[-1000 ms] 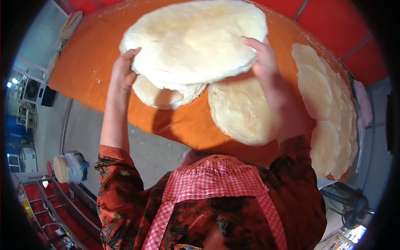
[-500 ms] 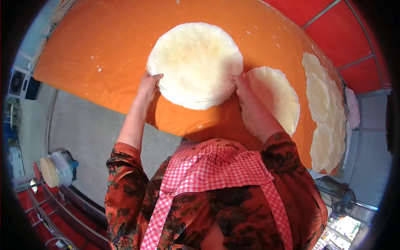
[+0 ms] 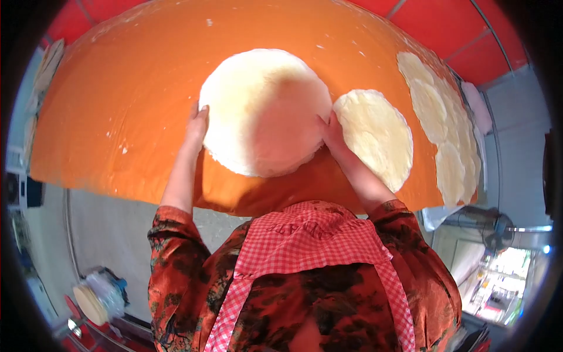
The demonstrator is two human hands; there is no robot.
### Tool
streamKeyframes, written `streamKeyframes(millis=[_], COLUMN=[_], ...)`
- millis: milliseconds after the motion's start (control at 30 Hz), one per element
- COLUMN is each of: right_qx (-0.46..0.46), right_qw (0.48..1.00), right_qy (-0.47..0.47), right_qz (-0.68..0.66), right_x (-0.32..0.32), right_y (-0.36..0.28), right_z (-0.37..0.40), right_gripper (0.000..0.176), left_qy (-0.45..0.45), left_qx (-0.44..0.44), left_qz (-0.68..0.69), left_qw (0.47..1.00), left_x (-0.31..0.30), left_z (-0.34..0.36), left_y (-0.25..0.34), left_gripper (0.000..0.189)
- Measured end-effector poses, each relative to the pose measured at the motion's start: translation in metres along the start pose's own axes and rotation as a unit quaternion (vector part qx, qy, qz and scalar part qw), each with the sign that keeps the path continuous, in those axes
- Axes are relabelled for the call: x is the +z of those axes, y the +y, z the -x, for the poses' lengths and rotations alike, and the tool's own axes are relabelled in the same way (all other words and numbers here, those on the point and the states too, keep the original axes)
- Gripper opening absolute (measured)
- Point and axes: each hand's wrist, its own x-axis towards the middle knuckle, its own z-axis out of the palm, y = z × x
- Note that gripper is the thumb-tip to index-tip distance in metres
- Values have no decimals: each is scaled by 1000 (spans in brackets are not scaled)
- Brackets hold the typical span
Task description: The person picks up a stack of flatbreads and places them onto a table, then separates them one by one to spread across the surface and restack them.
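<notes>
A thick stack of thin round flatbreads [image 3: 240, 111], pale with faint browning, lies on the orange cloth, its right half in shadow. My left hand [image 3: 197, 126] is closed on the left edge of the stack, thumb against the rim. At the right edge my right hand [image 3: 333, 132] grips the same stack, thumb on the top and the other fingers partly hidden. Just right of that hand lies a second pile of round flatbreads [image 3: 375, 138], close beside my wrist.
Overlapping flatbreads [image 3: 448, 129] line the table's right end. The orange tablecloth [image 3: 117, 100] carries scattered flour bits. Red panels [image 3: 440, 23] stand behind the table. A fan [image 3: 497, 232] is at the lower right. At the lower left sit a round board-like stack [image 3: 91, 305] and clear plastic [image 3: 108, 290].
My view has turned and shifted. Both hands remain at the edges of the stack, which now sits closer to the table's front, and shadow covers more of its right side.
</notes>
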Motion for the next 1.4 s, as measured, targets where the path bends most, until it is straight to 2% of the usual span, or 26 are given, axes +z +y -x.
streamKeyframes(millis=[33,133,200,233,267,333,367,400,467,533,567,600,633,700,800,900,933,967,1000,1067,1133,1167,1233,1267,1400], right_qx=[18,25,9,10,-96,-255,-268,-281,-293,-296,-293,-293,-296,-184,-188,-86,-205,-319,-424,-459,-371,-327,-266,-230,-279], right_qw=[1000,1000,1000,996,977,932,920,907,880,848,834,817,797,878,883,814,828,830,819,755,755,748,785,801,813], right_qy=[-6,-6,10,57,91,103,90,76,50,29,-3,-32,-57,-105,-130,-154,-133,-110,-83,-60,-134,-168,-201,-217,-199], right_qz=[-11,1,18,62,165,236,270,304,370,438,467,495,523,430,409,554,504,445,376,464,524,553,522,508,470], right_x=[-1,-9,-10,-8,-8,-11,-12,-11,-3,8,14,24,29,32,27,39,50,67,85,130,165,183,209,218,225], right_y=[-3,-10,-5,-5,-10,-77,-91,-100,-97,-85,-54,-7,15,4,-3,-68,-81,-92,-100,-105,-123,-127,-102,-91,-65], right_z=[1,-1,-8,-10,-14,-13,-19,-33,-54,-69,-68,-67,-72,-61,-65,-81,-86,-99,-113,-136,-156,-164,-172,-176,-188], right_gripper=[48,48,48,42,40,43,44,46,50,57,61,64,68,72,68,67,66,66,65,64,64,64,65,65,65], left_qy=[-11,-16,-11,-6,-15,-38,-52,-18,45,-32,-70,-96,-96,-99,-101,-102,-111,-92,-114,-158,-238,-228,-205,-204,-209], left_qx=[2,-15,33,55,14,-65,-7,67,213,278,306,304,320,307,291,298,291,264,266,262,272,290,322,315,296], left_qz=[55,-12,-111,-160,-141,-102,-172,-273,-460,-611,-676,-691,-722,-713,-716,-687,-679,-699,-700,-700,-691,-659,-588,-592,-586], left_qw=[998,1000,993,986,990,992,984,959,861,741,667,649,606,623,627,654,665,659,653,645,626,655,712,714,725], left_x=[4,3,-12,-22,-24,-16,-39,-37,-16,12,19,17,11,12,15,14,16,25,39,67,80,79,77,77,77], left_z=[4,9,-12,-19,-12,2,-25,-21,-8,17,30,31,38,43,46,43,50,57,66,92,104,106,110,109,110], left_y=[5,9,-19,-30,-17,24,9,16,44,42,40,9,-15,-16,-9,-1,1,11,26,43,17,-4,-45,-43,-44], left_gripper=[55,55,55,55,55,56,60,61,64,73,77,85,86,88,89,85,84,81,81,82,80,79,77,76,75])
